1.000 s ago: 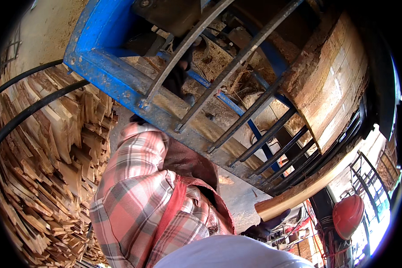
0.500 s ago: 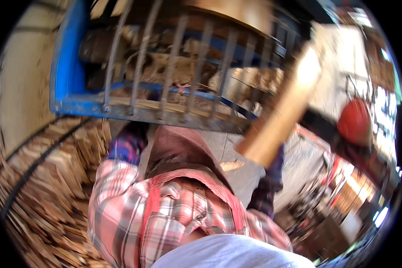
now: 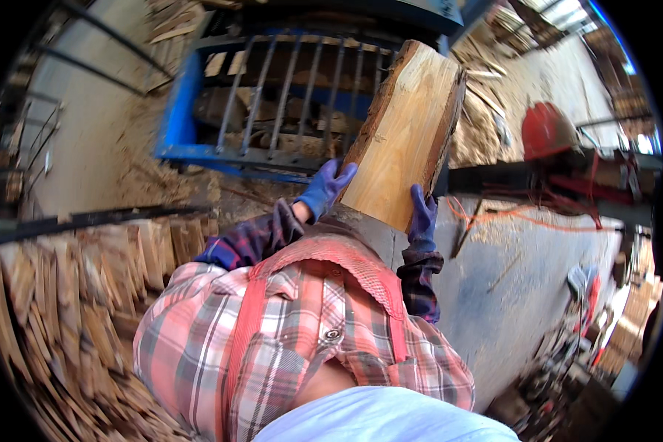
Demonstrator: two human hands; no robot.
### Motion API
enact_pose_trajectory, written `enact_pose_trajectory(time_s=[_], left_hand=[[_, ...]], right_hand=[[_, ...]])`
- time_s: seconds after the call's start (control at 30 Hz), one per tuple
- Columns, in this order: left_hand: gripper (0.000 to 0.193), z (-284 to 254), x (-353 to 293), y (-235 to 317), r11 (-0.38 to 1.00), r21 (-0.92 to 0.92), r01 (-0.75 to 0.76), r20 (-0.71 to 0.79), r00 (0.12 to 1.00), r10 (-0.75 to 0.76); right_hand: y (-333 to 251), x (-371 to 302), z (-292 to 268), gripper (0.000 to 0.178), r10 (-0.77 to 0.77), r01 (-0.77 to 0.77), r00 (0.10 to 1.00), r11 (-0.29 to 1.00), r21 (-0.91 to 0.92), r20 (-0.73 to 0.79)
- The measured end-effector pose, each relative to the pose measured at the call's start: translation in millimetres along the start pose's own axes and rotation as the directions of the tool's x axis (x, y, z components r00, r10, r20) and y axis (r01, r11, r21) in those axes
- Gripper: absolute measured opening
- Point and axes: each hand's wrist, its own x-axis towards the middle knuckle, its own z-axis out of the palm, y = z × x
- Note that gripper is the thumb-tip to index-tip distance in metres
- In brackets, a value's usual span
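Observation:
A thick wooden slab (image 3: 401, 136) with bark along its sides slants away in front of me, its sawn face up. Both my hands wear blue-purple gloves. My left hand (image 3: 324, 191) holds the slab's left bark edge near its close end, thumb raised beside the wood. On the opposite edge, my right hand (image 3: 423, 218) grips the near right corner, with some fingers hidden beneath. The slab's far end lies over or against a blue metal frame with grey bars (image 3: 280, 96); whether it rests there I cannot tell.
Split wood pieces (image 3: 59, 295) are stacked at my left. A red helmet (image 3: 546, 131) sits on a dark beam (image 3: 493, 177) to the right, with an orange cord (image 3: 530, 215) hanging by it. Sawdust and offcuts (image 3: 475, 132) lie beyond the slab.
My left hand has come from the left side onto the slab, which my right hand alone seemed to hold. The slab now lies more centrally, and the whole view has shifted.

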Motion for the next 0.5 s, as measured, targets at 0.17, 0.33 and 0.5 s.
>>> enact_pose_trajectory(time_s=[0.17, 0.33, 0.5], left_hand=[[0.049, -55, 17, -22, 0.944, -0.170, -0.284, -0.395, 0.897, 0.199], [0.064, -128, 58, -15, 0.982, -0.096, -0.161, -0.384, 0.917, 0.113], [0.069, -122, 68, -7, 0.991, -0.093, -0.097, -0.380, 0.924, 0.055]], right_hand=[[-6, 29, 103, 0.055, 0.044, -0.036, 0.977, 0.998, -0.044, 0.210], [-6, 53, 176, 0.071, -0.081, 0.142, 0.914, 0.982, -0.128, 0.398], [-14, 27, 163, 0.104, -0.313, 0.710, 0.700, 0.214, -0.671, 0.641]])
